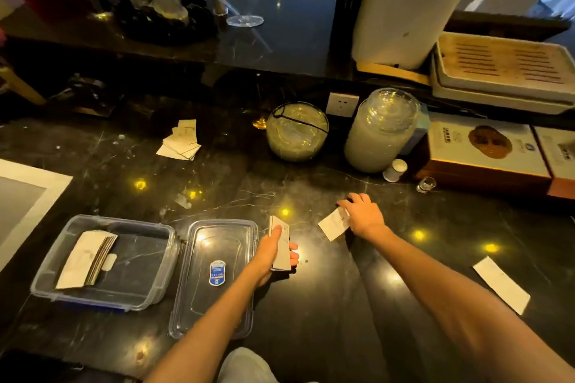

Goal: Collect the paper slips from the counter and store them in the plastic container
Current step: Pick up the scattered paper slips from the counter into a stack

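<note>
A clear plastic container (pixel 155 261) sits open at the front left of the dark marble counter, with a stack of paper slips (pixel 85 258) leaning inside it. Its clear lid (pixel 217 246) lies flat just to the right. My left hand (pixel 273 253) grips a small stack of slips (pixel 281 242) held on edge beside the lid. My right hand (pixel 364 214) rests fingers-down on a single slip (pixel 333 225) lying on the counter. Another slip (pixel 501 284) lies at the right. A loose pile of slips (pixel 182 141) lies further back on the left.
A round glass bowl (pixel 297 132) and a tall stack of glass dishes (pixel 381 130) stand at the back. A small white bottle (pixel 395 169) and a shot glass (pixel 426 185) are near them. Boxes (pixel 485 149) line the right side. A white sheet (pixel 21 193) lies at the left edge.
</note>
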A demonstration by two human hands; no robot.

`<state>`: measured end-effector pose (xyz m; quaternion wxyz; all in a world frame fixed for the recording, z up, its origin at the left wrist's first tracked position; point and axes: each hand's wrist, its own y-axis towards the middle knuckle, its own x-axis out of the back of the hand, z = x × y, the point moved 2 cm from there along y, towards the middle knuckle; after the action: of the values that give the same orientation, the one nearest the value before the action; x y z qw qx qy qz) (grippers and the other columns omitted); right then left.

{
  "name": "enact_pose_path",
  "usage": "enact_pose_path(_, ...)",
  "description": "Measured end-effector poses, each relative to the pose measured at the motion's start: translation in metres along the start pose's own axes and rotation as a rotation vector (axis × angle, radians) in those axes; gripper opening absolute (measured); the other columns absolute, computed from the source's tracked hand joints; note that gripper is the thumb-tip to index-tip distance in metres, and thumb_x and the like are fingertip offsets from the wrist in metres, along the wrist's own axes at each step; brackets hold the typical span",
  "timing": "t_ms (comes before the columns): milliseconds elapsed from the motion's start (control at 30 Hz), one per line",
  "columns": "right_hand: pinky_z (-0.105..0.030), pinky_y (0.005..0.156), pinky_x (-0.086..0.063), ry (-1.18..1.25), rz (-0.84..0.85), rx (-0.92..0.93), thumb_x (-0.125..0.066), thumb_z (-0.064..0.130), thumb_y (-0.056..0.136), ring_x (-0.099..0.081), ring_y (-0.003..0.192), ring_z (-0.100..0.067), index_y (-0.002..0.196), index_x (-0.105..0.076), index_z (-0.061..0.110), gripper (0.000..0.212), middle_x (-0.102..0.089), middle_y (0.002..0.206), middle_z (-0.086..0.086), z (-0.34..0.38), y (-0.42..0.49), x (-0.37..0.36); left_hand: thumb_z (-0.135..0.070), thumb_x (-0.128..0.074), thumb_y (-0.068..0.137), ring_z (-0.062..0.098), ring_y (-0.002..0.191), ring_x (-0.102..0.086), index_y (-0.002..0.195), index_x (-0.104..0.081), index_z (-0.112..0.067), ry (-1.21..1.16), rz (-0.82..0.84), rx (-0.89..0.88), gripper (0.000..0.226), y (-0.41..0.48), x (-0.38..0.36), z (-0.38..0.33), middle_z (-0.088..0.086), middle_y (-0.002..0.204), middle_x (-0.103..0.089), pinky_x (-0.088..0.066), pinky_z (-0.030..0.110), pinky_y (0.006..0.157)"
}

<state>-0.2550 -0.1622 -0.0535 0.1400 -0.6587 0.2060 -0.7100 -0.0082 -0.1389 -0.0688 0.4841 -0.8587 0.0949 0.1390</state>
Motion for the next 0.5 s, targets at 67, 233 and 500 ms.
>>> enact_pose_path(67,-0.042,0.102,-0.043,-0.057,-0.026,0.032,-0.07,0.022,0.087,-0.029,0.14,-0.03,0.142,-0.044,0.023,0.061,-0.036,0.15,-0.006,0.001,0.006,-0.004,-0.037,-0.037,0.104,0.022,0.057,-0.046,0.103,-0.047,-0.006,-0.03,0.016,0.011,0.032,0.006,0.002,-0.003,0.011,0.072,-0.049,-0.041,0.03,0.053)
enact_pose_path(233,-0.039,0.099,-0.043,-0.116,-0.125,-0.038,-0.073,0.026,0.083,-0.031,0.138,-0.031,0.132,-0.052,0.018,0.054,-0.041,0.145,-0.008,-0.001,-0.002,-0.009,-0.012,-0.036,0.096,0.016,0.055,-0.031,0.096,-0.041,-0.009,-0.023,0.017,0.01,0.005,0.012,0.0,-0.005,0.005,0.068,-0.035,-0.027,0.028,0.053)
enact_pose_path(500,-0.037,0.096,-0.048,0.815,0.006,-0.494,-0.078,0.031,0.08,-0.06,0.107,-0.022,0.096,-0.079,0.012,0.025,-0.071,0.107,-0.008,0.001,-0.071,-0.046,-0.02,-0.051,0.099,0.02,0.057,-0.047,0.088,-0.053,-0.007,0.277,-0.013,-0.095,0.017,-0.004,-0.021,0.016,0.01,0.071,-0.048,-0.04,0.032,0.055)
